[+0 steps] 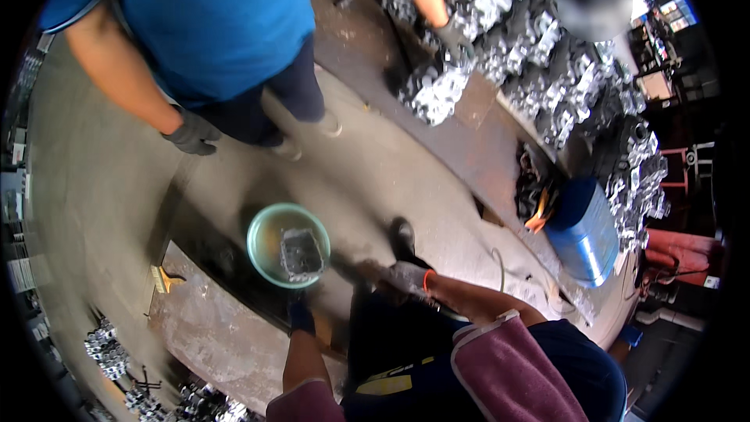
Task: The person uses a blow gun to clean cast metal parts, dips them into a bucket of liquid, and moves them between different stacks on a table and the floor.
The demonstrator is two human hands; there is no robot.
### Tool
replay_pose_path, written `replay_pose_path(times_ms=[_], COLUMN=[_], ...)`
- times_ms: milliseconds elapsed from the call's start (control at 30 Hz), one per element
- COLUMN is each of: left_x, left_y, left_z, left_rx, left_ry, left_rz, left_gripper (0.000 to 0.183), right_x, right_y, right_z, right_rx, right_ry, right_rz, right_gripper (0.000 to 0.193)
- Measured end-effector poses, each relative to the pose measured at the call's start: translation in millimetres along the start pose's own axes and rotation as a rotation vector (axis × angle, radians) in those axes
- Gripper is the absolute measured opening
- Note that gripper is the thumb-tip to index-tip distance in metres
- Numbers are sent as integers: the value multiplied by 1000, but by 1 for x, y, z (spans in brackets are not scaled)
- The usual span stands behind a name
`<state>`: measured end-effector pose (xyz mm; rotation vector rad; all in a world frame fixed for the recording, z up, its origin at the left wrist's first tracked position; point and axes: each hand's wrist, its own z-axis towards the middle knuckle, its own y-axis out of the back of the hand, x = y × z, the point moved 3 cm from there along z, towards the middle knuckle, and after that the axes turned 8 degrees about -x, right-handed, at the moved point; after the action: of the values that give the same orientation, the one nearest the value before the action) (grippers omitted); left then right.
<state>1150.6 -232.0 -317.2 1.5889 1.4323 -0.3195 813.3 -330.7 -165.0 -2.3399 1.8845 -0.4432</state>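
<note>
A light green round basin [251,246] is in front of me, with a grey rectangular block-like piece [301,253] inside it. My left hand [300,317], in a dark glove, is at the basin's near rim and appears closed on it; the fingertips are hidden beneath. To the right of the basin and apart from it is my right hand [405,277], in a grey glove with an orange band at the wrist. Its fingers point left but are smeared and dark, so I cannot make out their pose or whether they hold anything.
A person in a blue shirt [211,23] stands opposite, one gloved hand on a heap of shiny metal parts [539,55] on the bench [461,156]. A blue container [582,234] is at the right. A yellow-handled brush [166,279] lies on the left metal tabletop [219,328].
</note>
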Motion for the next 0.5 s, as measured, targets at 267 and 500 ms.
replay_pose_path(times_ms=[267,500], left_x=[36,7], left_y=[55,82], left_z=[-12,-12], left_rx=[-90,-111], left_ry=[-418,158], left_rz=[623,-109], left_gripper=[32,26], right_x=[22,-5], right_y=[-69,-81], right_z=[-98,-52], right_rx=[172,346], right_ry=[89,42], right_rz=[169,425], right_gripper=[32,25])
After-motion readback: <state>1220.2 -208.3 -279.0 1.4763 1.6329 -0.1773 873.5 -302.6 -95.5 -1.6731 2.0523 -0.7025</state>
